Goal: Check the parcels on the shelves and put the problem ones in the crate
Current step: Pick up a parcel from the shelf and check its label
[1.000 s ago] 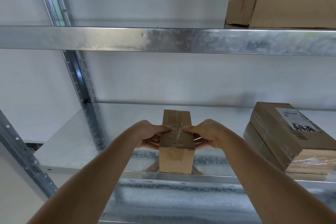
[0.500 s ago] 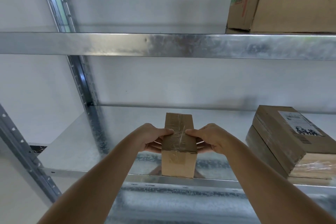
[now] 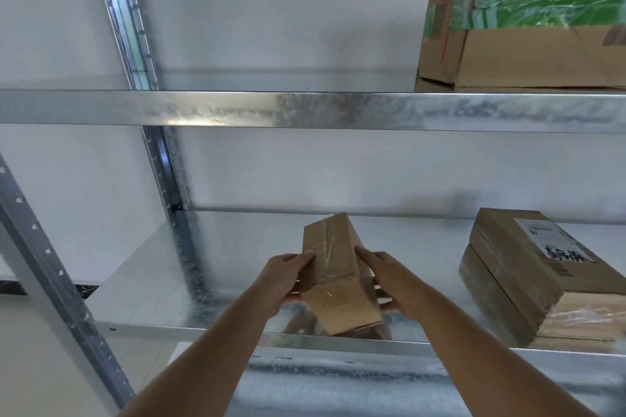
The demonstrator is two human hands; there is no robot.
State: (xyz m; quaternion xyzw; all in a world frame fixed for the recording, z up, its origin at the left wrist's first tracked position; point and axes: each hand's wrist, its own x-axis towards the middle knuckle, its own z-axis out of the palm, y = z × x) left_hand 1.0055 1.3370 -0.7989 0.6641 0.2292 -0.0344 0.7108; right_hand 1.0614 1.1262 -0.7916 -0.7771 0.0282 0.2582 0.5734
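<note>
A small brown cardboard parcel (image 3: 335, 267), sealed with clear tape, is tilted and lifted a little above the middle metal shelf (image 3: 210, 281). My left hand (image 3: 284, 278) grips its left side, thumb on the top face. My right hand (image 3: 386, 281) grips its right side, fingers curled under it. A stack of two flat parcels (image 3: 528, 278) lies on the same shelf to the right, the upper one with a white label. A big carton with green tape (image 3: 521, 24) stands on the upper shelf at the right. No crate is in view.
The upper shelf's steel beam (image 3: 305, 110) crosses the view above my hands. Perforated uprights (image 3: 159, 152) stand at the left, another one nearer at the far left (image 3: 44, 261). A white wall lies behind the shelves. A lower shelf surface (image 3: 338, 382) shows beneath.
The small parcel stood upright on the shelf between my hands; now it is tipped and raised off the shelf, turned so its end faces me. The view has tilted upward.
</note>
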